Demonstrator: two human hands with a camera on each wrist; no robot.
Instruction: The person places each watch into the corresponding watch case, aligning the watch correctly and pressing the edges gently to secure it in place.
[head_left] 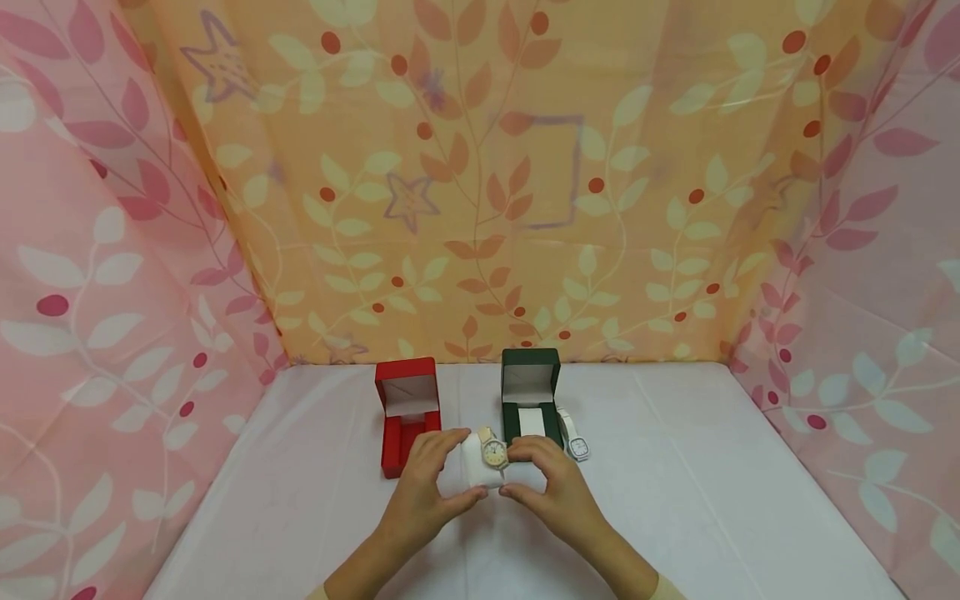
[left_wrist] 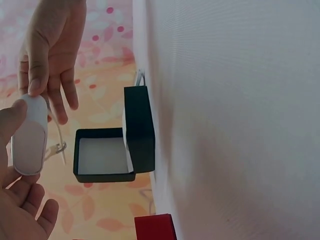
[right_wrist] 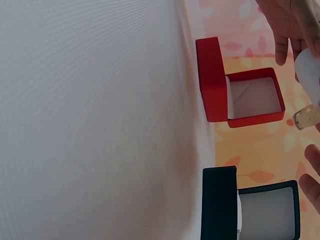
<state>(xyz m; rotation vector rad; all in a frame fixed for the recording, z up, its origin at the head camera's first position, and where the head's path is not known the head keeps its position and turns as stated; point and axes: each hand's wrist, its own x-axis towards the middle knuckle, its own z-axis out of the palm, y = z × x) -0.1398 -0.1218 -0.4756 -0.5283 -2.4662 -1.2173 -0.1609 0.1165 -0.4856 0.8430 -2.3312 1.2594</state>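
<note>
In the head view both hands hold a white watch cushion and a wristwatch between them, above the near part of the table. My left hand [head_left: 427, 477] grips the white cushion [head_left: 476, 468] with thumb and fingers from its left side. The wristwatch [head_left: 494, 453], with a round cream dial and pale strap, sits at the cushion's right side. My right hand [head_left: 551, 473] pinches from the right, index finger at the watch and thumb by the cushion's lower corner. A strap with a metal buckle [left_wrist: 55, 148] hangs loose beside the cushion in the left wrist view.
Behind the left hand stands an opened red watch box [head_left: 408, 371], its red inside showing. An opened dark green box [head_left: 530, 358] stands behind the right hand with a white cushion [head_left: 532, 421] in it. A white watch [head_left: 578, 447] with a squarish face lies beside it.
</note>
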